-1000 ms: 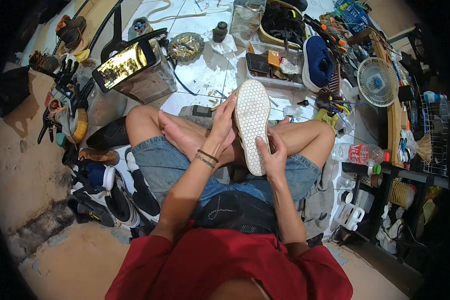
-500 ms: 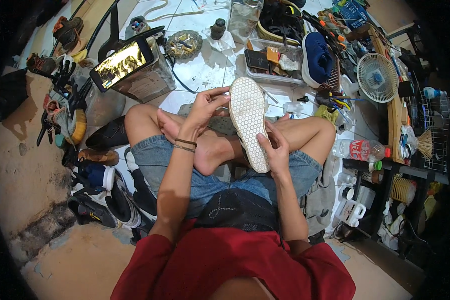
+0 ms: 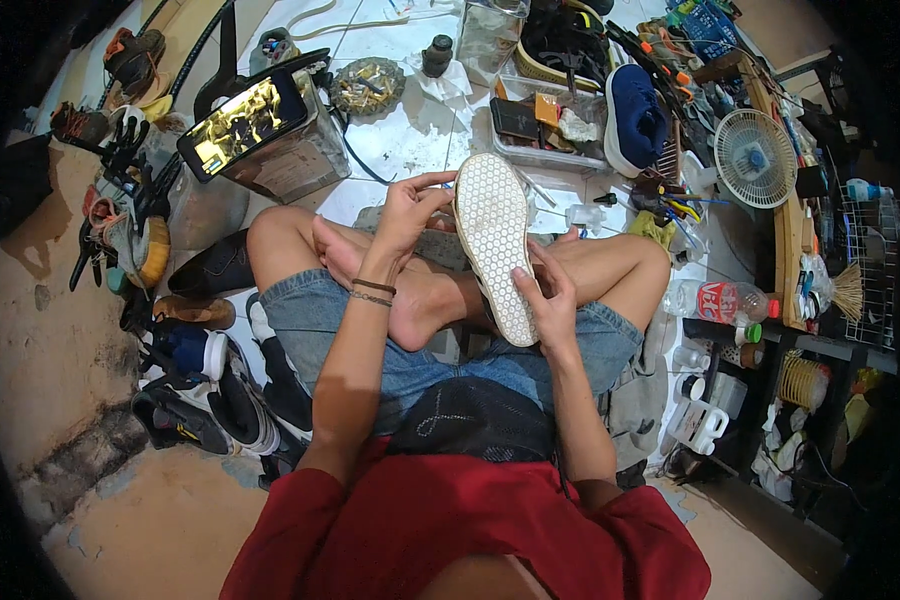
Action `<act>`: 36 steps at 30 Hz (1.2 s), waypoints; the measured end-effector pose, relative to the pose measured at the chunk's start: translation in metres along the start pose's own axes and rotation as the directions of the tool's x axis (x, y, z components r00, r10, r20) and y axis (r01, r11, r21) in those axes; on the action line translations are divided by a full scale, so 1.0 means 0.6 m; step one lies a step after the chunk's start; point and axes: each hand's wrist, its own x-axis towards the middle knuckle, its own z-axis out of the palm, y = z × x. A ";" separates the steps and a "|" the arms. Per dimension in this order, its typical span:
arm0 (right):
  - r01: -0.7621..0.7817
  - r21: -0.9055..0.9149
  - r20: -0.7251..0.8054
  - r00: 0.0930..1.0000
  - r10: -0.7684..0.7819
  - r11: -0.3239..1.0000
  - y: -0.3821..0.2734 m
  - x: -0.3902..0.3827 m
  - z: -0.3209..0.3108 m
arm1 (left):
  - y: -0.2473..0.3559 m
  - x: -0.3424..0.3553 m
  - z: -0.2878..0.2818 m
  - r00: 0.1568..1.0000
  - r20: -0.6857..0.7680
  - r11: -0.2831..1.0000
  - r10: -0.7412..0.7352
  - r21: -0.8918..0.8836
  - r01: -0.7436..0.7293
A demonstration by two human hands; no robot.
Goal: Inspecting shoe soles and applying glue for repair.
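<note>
The white-tiled floor (image 3: 402,152) spread around the person's denim shorts (image 3: 315,330) and under a clear plastic bin (image 3: 548,160). The shoe (image 3: 495,245) was above the lap, pale sole facing up. The right grip (image 3: 552,305) was closed on its lower end; the left grip (image 3: 415,215) met its upper-left edge, whether pinching could not be told.

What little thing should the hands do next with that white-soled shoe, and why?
Maybe bring the left hand further around the shoe: only its fingertips seem to reach the upper-left edge, while the right hand holds the lower end.
</note>
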 end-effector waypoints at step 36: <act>-0.365 0.470 0.493 0.864 0.104 0.804 0.050 -0.032 -0.047 | 0.068 -0.156 0.165 0.735 0.021 0.723 0.678 0.168 -0.671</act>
